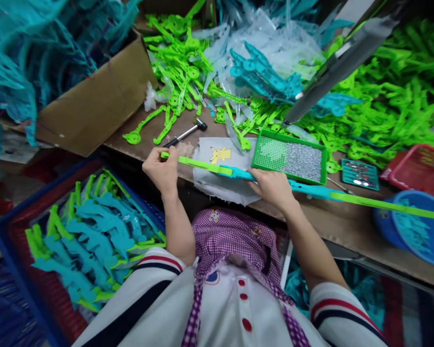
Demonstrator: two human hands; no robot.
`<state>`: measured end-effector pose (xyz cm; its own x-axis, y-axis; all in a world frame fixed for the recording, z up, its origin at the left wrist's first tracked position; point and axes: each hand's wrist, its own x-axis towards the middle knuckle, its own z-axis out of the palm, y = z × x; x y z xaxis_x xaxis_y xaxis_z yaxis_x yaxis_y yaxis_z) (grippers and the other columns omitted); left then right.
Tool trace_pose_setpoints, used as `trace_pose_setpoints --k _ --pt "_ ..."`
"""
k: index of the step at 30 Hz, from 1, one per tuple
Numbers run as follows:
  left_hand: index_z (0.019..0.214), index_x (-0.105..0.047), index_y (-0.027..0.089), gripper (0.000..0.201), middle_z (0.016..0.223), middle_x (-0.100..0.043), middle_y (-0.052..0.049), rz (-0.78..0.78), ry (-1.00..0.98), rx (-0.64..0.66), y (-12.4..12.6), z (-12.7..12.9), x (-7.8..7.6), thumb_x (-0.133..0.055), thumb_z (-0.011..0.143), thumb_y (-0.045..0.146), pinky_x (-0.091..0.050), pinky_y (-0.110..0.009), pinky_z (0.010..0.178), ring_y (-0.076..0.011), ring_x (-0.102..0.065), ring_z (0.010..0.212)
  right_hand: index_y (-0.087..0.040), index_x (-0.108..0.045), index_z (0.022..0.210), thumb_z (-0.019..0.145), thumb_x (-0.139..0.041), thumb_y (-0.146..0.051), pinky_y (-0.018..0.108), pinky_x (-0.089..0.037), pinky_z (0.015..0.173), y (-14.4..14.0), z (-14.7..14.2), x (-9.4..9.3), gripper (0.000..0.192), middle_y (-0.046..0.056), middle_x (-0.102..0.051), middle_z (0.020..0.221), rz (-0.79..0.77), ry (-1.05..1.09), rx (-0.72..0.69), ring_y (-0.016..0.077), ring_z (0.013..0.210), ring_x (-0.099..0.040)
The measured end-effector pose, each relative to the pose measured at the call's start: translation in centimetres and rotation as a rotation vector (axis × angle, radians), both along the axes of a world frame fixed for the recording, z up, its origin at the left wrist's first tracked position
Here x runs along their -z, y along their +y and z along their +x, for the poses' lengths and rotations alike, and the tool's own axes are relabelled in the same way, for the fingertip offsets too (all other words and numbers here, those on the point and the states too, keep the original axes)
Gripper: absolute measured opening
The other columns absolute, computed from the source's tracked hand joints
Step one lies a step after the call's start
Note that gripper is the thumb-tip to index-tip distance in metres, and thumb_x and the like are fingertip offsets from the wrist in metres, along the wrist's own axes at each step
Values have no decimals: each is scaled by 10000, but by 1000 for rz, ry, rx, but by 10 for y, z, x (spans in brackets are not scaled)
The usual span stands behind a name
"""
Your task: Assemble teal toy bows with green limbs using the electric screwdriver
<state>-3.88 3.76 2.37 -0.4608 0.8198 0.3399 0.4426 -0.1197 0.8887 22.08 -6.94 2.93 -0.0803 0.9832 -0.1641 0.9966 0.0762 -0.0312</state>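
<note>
head view: the long green-and-blue piece (235, 173) lies across the front of the surface (347, 226), its right end running over the blue bucket (383, 221) and out of frame. the left hand (162, 168) has its fingers pinched on the green end; the right hand (274, 189) has its fingers closed around the blue middle.

the piece passes close along the near edge of the green basket (324, 166); whether they touch, i cannot tell. a turn or sudden lift could tip the basket and scatter the small grey bits (304, 161) inside. a sideways swing might drag the far end against the bucket, and a loose joint, if there is one, could let the piece fold. the hammer (183, 134) lies near enough to the left hand to be nudged.

the bucket holds small blue parts (414, 226). the teal tray (374, 185) carries small metallic items, too blurred to name. the cardboard box (101, 103) is heaped with blue parts, and the blue crate (16, 265) holds blue and green ones. the contents of the red basket (401, 161) are unclear.
</note>
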Motion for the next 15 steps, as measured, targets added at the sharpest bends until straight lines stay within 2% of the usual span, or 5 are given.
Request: trace_pose_setpoints --k 3,5,9,12,15 --pt "666 -584 159 147 598 -484 58 -6 8 47 4 -5 0 -664 783 198 -402 -180 580 -79 -469 580 -222 -666 1110 980 -513 -382 318 -154 595 2 0 -3 257 82 -766 1040 -27 25 10 202 755 -631" --pt "824 -624 156 135 686 -521 50 30 31 39 -4 -7 -4 -716 769 239 -432 -196 613 -90 -493 621 -221 -670 1095 976 -524 -381 319 -167 597 4 0 -5 247 82 -769 1034 -43 33 9 206 766 -638" --pt "1290 -525 176 685 921 -569 -7 191 183 8 -42 4 -7 -831 701 342 -495 -276 719 -156 -547 780 -213 -672 1080 976 -529 -404 316 -230 600 11 2 -7 261 87 -767 1068 -60 41 -13 219 808 -662" --pt "1339 -541 190 617 1125 -605 -96 179 458 413 -66 35 4 -763 811 419 -500 -364 890 -234 -596 1008 -206 -677 1073 985 -509 -437 321 -321 612 18 2 -6 299 95 -771 1040 -62 43 -19 241 823 -681" --pt "1328 -595 200 450 1248 -636 -132 84 711 842 -61 72 19 -662 919 374 -419 -420 1027 -278 -573 1189 -186 -680 1132 989 -521 -403 363 -458 695 14 3 -10 305 114 -767 1060 -28 86 -29 272 904 -701"
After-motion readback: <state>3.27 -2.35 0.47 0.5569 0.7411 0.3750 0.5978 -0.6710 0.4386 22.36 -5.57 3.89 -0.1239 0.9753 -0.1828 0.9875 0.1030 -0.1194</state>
